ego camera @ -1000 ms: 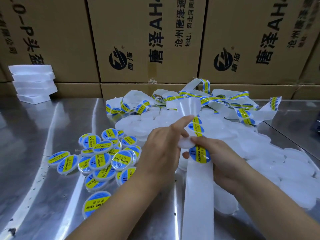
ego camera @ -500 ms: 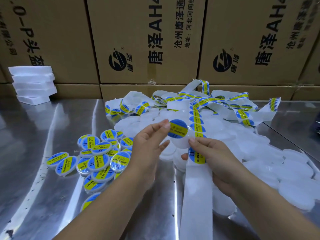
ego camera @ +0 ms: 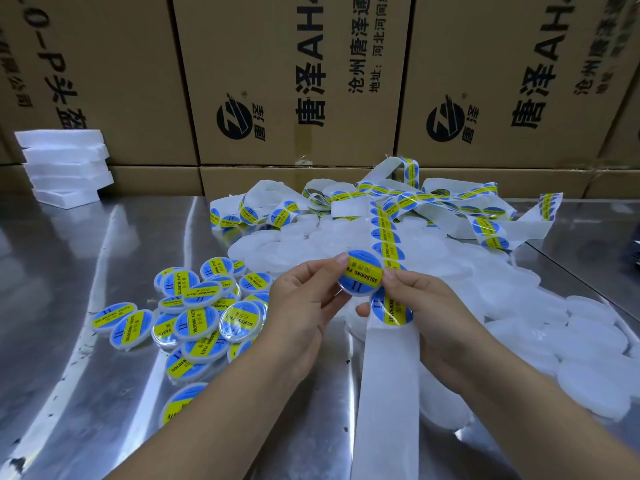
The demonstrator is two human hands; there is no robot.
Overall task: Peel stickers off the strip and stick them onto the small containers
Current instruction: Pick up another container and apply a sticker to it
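Nearest the viewer, the bare white backing of the strip runs down the steel table between the two forearms, its stickers already gone from this stretch. Just left of it lies one labelled container, half hidden by the left forearm. Above the strip, the left hand pinches the left rim of a small round container, with the index fingertip on its upper edge and the other fingers curled behind. The right hand pinches the strip between its thumb, underneath, and curled fingers, while its index fingertip touches the container's right rim. A sticker already covers the container's lid, blue with a yellow band reading "SOLDERING PASTE" and a "II" mark. The next sticker, of the same print, sits on the strip just beside the right thumb. To the left lies a heap of labelled containers, overlapping and tilted. To the right and behind the hands spreads a larger pile of plain white containers, which the right arm partly covers. Beyond them the strip goes on into a loose tangle, loops of it still carrying stickers. At far left stands a stack of white foam blocks. Cardboard boxes wall off the back, printed sideways in black with a round logo, "唐泽 AH", "沧州唐泽通" and "地址:河北河间".
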